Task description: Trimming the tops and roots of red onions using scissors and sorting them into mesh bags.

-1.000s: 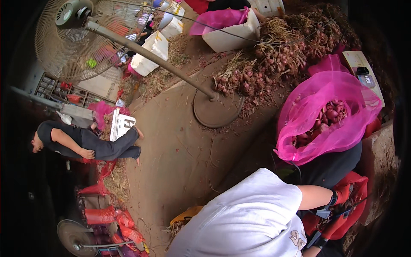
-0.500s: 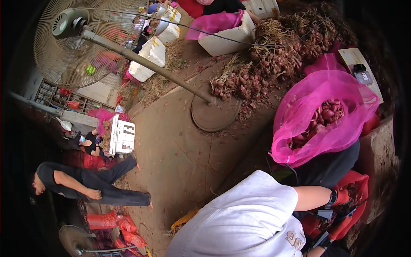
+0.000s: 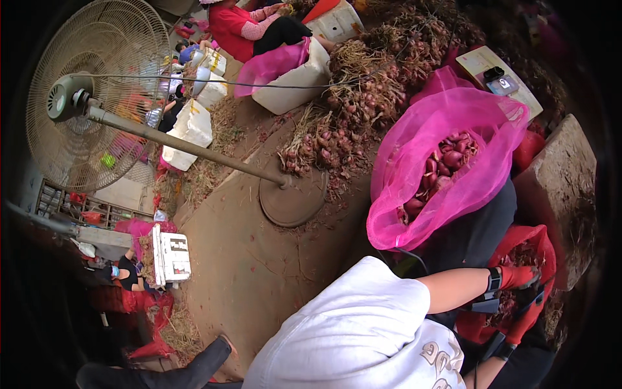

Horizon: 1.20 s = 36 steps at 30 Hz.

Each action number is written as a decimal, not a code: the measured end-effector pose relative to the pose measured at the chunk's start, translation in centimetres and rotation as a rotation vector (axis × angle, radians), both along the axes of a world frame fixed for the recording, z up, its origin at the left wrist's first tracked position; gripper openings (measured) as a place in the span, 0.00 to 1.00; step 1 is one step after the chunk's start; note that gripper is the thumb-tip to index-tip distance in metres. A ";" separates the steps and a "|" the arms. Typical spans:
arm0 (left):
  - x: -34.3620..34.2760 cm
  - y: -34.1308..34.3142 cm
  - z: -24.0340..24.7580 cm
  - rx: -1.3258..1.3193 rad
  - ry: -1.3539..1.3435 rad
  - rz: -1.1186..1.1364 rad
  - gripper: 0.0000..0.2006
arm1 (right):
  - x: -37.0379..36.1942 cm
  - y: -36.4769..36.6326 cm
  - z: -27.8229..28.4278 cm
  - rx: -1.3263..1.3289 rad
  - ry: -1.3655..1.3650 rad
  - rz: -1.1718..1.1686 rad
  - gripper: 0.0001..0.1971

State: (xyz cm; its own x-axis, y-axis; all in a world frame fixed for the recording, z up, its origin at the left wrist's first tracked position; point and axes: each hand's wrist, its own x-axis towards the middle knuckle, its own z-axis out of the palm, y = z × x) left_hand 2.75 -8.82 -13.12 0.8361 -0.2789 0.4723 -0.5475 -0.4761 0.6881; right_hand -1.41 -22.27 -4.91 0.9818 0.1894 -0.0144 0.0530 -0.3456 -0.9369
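Note:
At the right, my two hands in red gloves work over a red mesh sack [image 3: 543,249] holding dark reddish scraps or bulbs. My left hand [image 3: 518,277] is the upper one, its fingers curled near the sack's far side; what they hold is too small to make out. Below it, my right hand [image 3: 522,323] reaches up toward the left one, its fingers mostly hidden. Black straps with small boxes circle both wrists. Beyond my dark-trousered leg [image 3: 470,223] stands an open pink mesh bag [image 3: 405,165], partly filled with loose red shallots [image 3: 447,162].
A standing fan [image 3: 97,100] has its round base [image 3: 291,198] on the floor beside heaped shallot bunches [image 3: 369,97]. A board [image 3: 470,65] carries small devices. White foam boxes [image 3: 295,81] and other people [image 3: 236,29] are farther off. A leg [image 3: 188,363] shows lower left.
My view has swung, so the bag and heap sit farther left. The walking person has shifted to the lower left edge, mostly out of view. My hands stay at the red sack, slightly moved.

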 end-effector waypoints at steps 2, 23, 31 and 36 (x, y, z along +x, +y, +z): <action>-0.4 1.2 3.6 -0.253 0.183 -0.150 0.18 | 0.1 -2.0 2.0 -0.488 -0.409 0.234 0.19; -1.3 5.4 10.6 -1.107 0.535 0.212 0.08 | -2.6 0.1 1.6 0.439 0.158 -0.076 0.17; -1.7 10.1 12.8 -0.800 0.865 -0.190 0.18 | -1.2 9.0 12.6 0.981 0.567 -0.318 0.10; -3.2 8.1 18.0 -0.914 1.083 -0.391 0.16 | -2.5 5.8 10.3 0.864 0.546 -0.321 0.14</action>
